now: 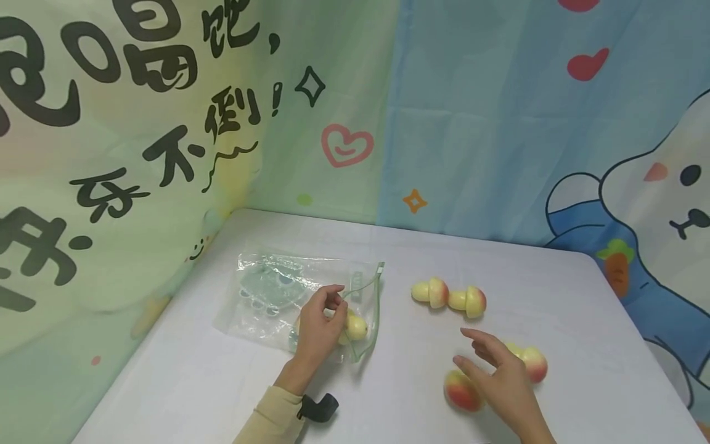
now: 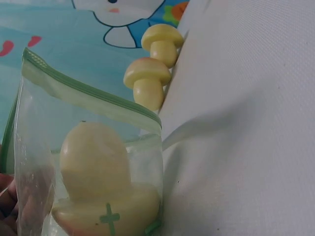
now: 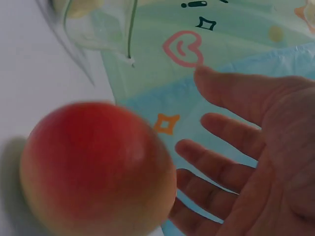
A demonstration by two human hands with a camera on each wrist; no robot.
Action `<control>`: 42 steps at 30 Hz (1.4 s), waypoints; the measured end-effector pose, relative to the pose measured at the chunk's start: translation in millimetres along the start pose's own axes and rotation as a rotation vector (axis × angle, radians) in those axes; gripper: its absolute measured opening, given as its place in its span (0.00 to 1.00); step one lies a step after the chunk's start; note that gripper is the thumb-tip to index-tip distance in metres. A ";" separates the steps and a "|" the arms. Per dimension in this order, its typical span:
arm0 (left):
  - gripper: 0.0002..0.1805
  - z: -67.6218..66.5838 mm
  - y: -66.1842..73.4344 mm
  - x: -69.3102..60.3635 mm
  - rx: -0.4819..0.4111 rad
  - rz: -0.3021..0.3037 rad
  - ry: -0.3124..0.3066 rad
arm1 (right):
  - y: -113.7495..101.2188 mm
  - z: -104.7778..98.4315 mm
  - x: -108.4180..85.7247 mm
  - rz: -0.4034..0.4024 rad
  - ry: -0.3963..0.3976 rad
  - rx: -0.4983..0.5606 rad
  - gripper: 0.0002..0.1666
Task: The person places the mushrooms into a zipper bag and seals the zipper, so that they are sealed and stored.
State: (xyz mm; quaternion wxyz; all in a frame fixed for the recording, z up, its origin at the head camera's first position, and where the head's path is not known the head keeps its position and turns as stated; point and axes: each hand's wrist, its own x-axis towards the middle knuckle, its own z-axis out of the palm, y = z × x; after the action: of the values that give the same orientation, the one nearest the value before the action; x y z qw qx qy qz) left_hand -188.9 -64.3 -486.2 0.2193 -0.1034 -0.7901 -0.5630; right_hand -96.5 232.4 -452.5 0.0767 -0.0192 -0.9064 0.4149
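A clear zip bag (image 1: 277,290) with a green-edged mouth lies on the table. My left hand (image 1: 322,324) pinches the edge of its mouth, which stands partly open toward the right. Inside is a toy mushroom (image 2: 96,162), pale yellow with a reddish cap. My right hand (image 1: 501,379) hovers on the right, fingers spread and holding nothing. Just beside it, apart from the fingers, is a mushroom with a red-and-yellow cap (image 3: 98,167); its stem is hidden. Another mushroom (image 1: 534,364) lies partly behind that hand.
Two more toy mushrooms, one left (image 1: 430,292) and one right (image 1: 468,301), lie end to end beyond the right hand. A white table (image 1: 399,382) carries everything. Printed cloth (image 1: 471,135) hangs along its back and left sides.
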 end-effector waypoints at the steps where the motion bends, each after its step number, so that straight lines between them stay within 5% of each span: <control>1: 0.15 -0.1 0.0 0.0 0.001 0.000 0.000 | 2.6 -1.8 -2.4 0.009 -0.032 -0.005 0.31; 16: 0.15 -0.2 1.0 0.1 0.018 -0.002 -0.003 | 33.0 -6.2 -17.6 0.045 -0.284 -0.085 0.47; 31: 0.15 0.4 -1.9 0.3 0.022 -0.014 0.002 | 11.5 24.9 -5.9 -0.122 -0.152 -0.090 0.32; 36: 0.15 0.2 -2.2 0.4 0.025 -0.015 -0.003 | 0.9 37.7 10.2 -0.199 -0.166 0.021 0.33; 42: 0.15 0.7 -2.6 1.0 0.019 -0.004 -0.006 | -15.6 53.9 33.9 -0.188 -0.172 0.154 0.35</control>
State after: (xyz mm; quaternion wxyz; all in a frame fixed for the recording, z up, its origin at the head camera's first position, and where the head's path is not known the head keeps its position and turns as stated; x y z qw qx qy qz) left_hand -191.0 -64.7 -488.1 0.2167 -0.1013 -0.7962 -0.5558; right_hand -137.8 185.1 -471.2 0.0388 0.1074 -0.8730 0.4742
